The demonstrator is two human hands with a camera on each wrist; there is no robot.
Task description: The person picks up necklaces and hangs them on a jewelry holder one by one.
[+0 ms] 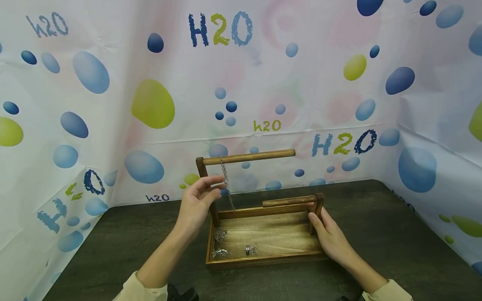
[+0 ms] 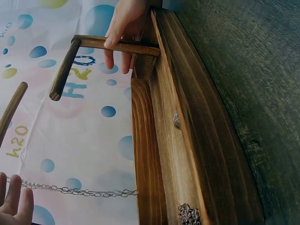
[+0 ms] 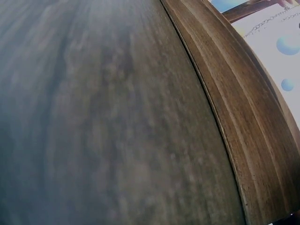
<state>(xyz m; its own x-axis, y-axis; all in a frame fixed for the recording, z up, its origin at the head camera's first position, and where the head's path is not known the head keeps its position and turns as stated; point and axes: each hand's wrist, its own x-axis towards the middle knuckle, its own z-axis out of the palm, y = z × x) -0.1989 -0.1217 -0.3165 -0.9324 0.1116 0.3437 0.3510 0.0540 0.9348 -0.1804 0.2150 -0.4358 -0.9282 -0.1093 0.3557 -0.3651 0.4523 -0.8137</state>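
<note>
You are working with a silver chain, which is hanging from the long upper bar above the left part of the wooden tray. You are probably handling a light, limp, slippery length with fine links; when taking hold, you are best pinching it just below the bar. Above the tray's left end, your left hand is keeping thumb and fingers apart, gripping nothing; whether the fingertips are touching the chain, you cannot tell. At the tray's right end, your right hand is closing thumb and fingers around the short post.
</note>
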